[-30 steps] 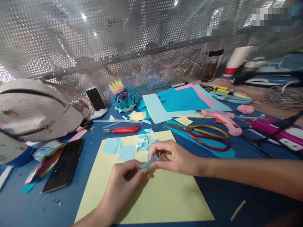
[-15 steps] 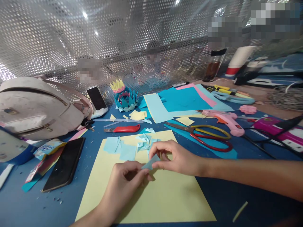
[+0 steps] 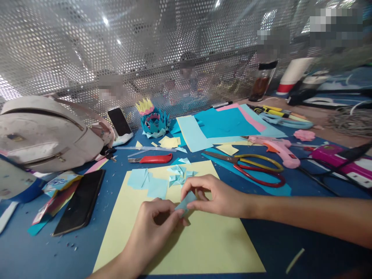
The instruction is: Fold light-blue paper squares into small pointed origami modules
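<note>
Paper, a small light-blue piece (image 3: 187,201), is held just above a large yellow sheet (image 3: 188,248), pinched at both ends. The left hand (image 3: 155,223) has thumb and forefinger closed on its near-left end; the right hand (image 3: 213,195) grips the far-right end between thumb and fingers, with no gap showing at either pinch. The fingers cover much of the piece and its underside is hidden, so I cannot fairly tell how many layers it has or whether its edges line up. Being so small, it could slip or turn if one thumb eased off, and uneven pressure from the two pinches could leave a crooked crease or a bent corner. Pulling the hands apart might tear it. Just beyond the right fingertips lie folded blue pieces (image 3: 178,175), with flat blue squares (image 3: 138,179) to their left; a knuckle pushed forward could crush or scatter the folded ones. Farther off, a red cutter (image 3: 156,159) and scissors (image 3: 236,159) rest on the blue table (image 3: 270,248), apart from both hands; a careless reach across could catch the blade of either one.
</note>
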The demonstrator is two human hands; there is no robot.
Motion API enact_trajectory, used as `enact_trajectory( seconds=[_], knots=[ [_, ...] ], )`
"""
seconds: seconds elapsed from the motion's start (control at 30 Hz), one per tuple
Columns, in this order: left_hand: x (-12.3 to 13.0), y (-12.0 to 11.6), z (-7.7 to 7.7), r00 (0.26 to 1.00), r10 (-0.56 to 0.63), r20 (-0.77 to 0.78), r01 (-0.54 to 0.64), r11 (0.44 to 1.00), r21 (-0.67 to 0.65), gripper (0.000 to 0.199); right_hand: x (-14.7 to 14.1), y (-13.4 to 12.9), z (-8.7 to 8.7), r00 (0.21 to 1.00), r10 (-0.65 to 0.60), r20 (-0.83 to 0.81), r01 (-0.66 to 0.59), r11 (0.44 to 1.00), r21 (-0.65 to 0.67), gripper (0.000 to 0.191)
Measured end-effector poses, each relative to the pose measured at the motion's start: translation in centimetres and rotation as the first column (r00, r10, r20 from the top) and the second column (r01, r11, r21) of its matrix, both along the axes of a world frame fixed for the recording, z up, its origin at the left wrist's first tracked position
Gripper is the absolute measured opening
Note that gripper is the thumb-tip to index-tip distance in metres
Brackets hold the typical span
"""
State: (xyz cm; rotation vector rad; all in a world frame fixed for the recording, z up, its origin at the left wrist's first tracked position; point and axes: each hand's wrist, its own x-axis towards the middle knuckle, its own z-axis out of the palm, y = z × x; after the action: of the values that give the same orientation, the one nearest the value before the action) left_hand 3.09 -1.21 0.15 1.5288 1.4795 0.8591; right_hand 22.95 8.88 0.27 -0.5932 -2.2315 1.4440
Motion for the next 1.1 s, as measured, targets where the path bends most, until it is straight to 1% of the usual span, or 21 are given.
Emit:
enact_trajectory(
  seconds=[0.1, 0.37, 0.53, 0.73, 0.9, 1.1],
  knots=[
    [0.06, -0.01, 0.13, 1.000, -0.002, -0.027, 0.002, 1.000, 0.018, 0.042, -0.02, -0.03, 0.08, 1.000, -0.004, 0.006, 0.004, 1.000, -0.015, 0.029],
    [0.01, 0.00, -0.03, 0.998, -0.014, -0.058, 0.016, 0.999, 0.036, 0.042, -0.04, 0.07, -0.18, 1.000, -0.005, -0.005, 0.005, 1.000, -0.026, 0.030],
    [-0.06, 0.05, 0.06, 0.996, -0.042, -0.081, 0.046, 0.998, 0.042, 0.042, -0.07, 0.15, -0.37, 1.000, 0.011, -0.015, -0.011, 1.000, 0.001, 0.027],
    [-0.02, 0.04, 0.16, 0.988, -0.081, -0.132, 0.091, 0.993, 0.071, 0.044, -0.01, 0.07, -0.23, 0.999, 0.040, 0.011, -0.041, 0.998, 0.037, 0.027],
    [0.06, -0.09, -0.02, 0.975, -0.095, -0.198, 0.117, 0.988, 0.101, 0.042, 0.04, -0.14, -0.03, 0.999, 0.048, -0.023, -0.046, 0.995, 0.092, 0.021],
    [0.61, -0.01, -0.36, 0.965, -0.046, -0.259, 0.087, 0.986, 0.146, 0.038, 0.12, -0.43, -0.21, 0.995, 0.059, -0.083, -0.039, 0.973, 0.226, 0.010]
  ],
)
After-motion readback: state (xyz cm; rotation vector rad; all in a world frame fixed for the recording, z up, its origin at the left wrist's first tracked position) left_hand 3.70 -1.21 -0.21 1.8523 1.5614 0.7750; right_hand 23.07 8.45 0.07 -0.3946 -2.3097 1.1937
